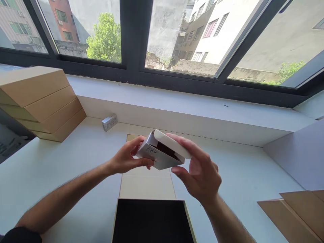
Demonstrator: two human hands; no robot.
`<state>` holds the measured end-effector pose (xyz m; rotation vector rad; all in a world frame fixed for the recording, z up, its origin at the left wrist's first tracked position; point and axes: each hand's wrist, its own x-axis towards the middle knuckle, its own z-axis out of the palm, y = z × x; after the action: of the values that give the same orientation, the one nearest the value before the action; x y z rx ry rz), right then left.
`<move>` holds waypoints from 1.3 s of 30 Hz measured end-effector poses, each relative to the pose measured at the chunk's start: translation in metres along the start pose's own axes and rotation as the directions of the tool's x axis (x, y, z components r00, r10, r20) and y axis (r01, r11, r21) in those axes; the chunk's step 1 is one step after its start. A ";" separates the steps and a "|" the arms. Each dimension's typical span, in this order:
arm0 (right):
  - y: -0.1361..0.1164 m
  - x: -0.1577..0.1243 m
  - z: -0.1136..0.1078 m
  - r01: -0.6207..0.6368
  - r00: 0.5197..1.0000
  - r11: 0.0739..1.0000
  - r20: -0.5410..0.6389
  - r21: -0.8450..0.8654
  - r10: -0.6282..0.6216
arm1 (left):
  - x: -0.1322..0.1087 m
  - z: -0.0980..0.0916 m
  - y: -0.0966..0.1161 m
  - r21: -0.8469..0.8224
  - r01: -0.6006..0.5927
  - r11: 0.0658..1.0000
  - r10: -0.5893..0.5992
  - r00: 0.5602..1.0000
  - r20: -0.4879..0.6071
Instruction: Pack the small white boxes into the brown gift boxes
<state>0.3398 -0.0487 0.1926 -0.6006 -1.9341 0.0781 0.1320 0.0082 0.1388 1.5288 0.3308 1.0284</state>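
A small silver-white carton [162, 156] is held tilted above the table, its end flap [170, 142] lifted and a dark inside showing. My left hand [130, 155] grips the carton's left end, thumb along the front and fingers behind. At the other end, my right hand [199, 168] has its fingers on the raised flap and its thumb near the carton's lower corner. Below the hands lies a larger open box [152, 199] with a black inside; its pale lid panel [146, 185] extends away from me beneath the carton.
Another small silver carton [109, 122] lies at the back, near the wall. Several brown boxes [48, 101] are stacked at the left. Brown cardboard [291, 216] occupies the right front corner. A white ledge [177, 101] runs under the dark-framed window [135, 40].
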 end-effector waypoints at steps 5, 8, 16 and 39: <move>-0.010 0.003 -0.002 -0.071 0.995 0.996 -0.071 -0.059 0.067 | -0.003 0.008 -0.002 0.048 0.003 0.999 0.000 0.998 -0.060; -0.014 0.004 0.000 -0.117 0.986 0.991 -0.128 -0.067 0.108 | -0.004 0.009 -0.003 0.106 0.011 0.994 -0.002 0.996 -0.090; -0.015 0.000 0.002 -0.002 0.994 0.975 -0.104 -0.221 -0.022 | -0.007 0.013 -0.001 0.273 -0.019 0.962 0.065 0.985 -0.162; -0.005 -0.002 0.006 0.113 0.984 0.993 -0.135 -0.039 -0.117 | -0.017 0.018 0.012 0.334 0.013 0.943 0.064 0.973 -0.220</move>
<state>0.3339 -0.0526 0.1898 -0.5010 -1.8349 -0.0656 0.1318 -0.0184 0.1439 1.7206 0.6765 1.2178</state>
